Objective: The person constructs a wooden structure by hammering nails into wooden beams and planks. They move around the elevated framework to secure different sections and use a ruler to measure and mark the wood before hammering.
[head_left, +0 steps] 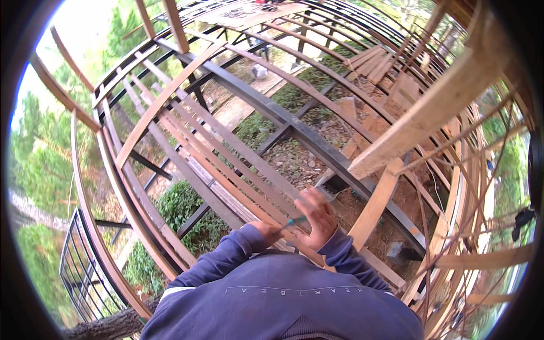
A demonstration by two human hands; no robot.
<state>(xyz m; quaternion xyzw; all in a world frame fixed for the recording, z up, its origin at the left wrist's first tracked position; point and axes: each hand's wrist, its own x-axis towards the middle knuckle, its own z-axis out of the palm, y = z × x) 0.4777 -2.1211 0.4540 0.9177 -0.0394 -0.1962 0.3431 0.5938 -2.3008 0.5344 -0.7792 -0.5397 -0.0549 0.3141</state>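
In front of my chest, my left hand (266, 230) is closed around one end of a slim teal-tipped tool (296, 221), whose exact kind is too small to make out. My right hand (317, 218) is just beside the teal tip, its fingers raised and spread, slightly blurred. Whether its thumb touches the tool I cannot tell. Both hands are above long narrow wooden boards (225, 184) that run away from me to the upper left.
Dark metal beams (263, 105) carry wooden joists over open gaps with soil and plants below. A thick timber (419, 116) slants in from the upper right. Loose planks (371, 62) lie farther off. At left are wooden posts (73, 107) and a black railing (85, 272).
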